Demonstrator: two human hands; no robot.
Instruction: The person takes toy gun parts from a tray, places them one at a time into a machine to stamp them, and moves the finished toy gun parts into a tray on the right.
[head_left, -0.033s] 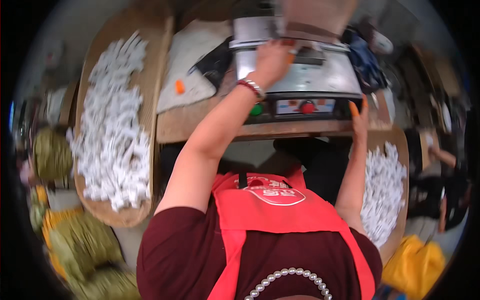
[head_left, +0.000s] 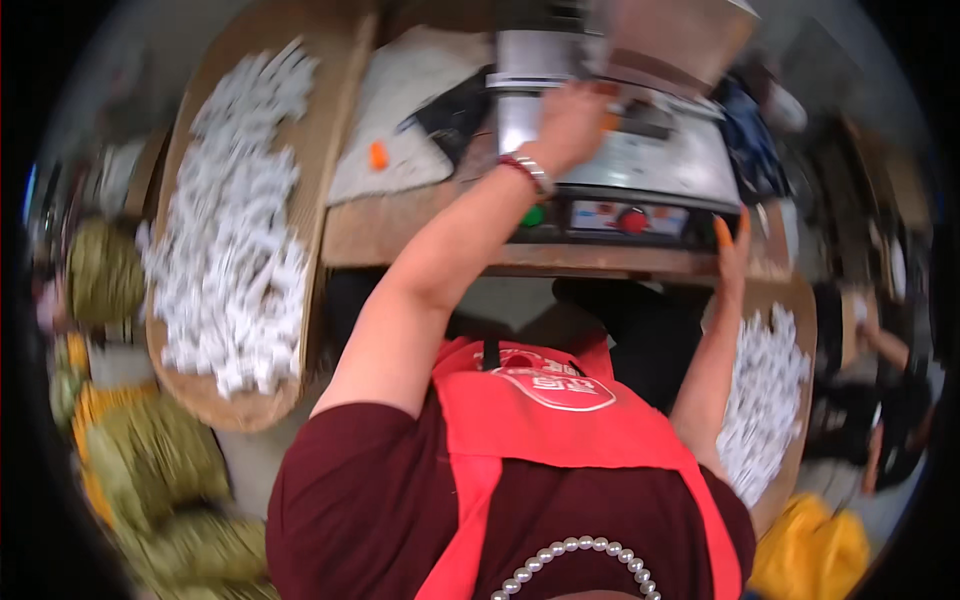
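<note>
The left hand (head_left: 570, 125) lies flat on the grey machine (head_left: 640, 165) at 12 o'clock, grip loose, holding nothing. The right hand (head_left: 730, 255) touches the desk (head_left: 400, 235) edge at 2 o'clock, fingers straight.

We see a machine (head_left: 640, 160) with a brushed, matt metal top and glossy plastic knobs, one red (head_left: 633, 220) and one green (head_left: 533, 216), on its front. It sits on a worn, rough wooden bench (head_left: 400, 235). At the bench's left edge a matt cardboard tray (head_left: 330, 150) carries white paper-looking pieces (head_left: 235, 240). The left hand (head_left: 570, 125) wears a beaded bracelet (head_left: 525, 172) with a metallic sheen. The apron (head_left: 560, 430) is smooth red cloth with a slight shine, over matt maroon fabric.
</note>
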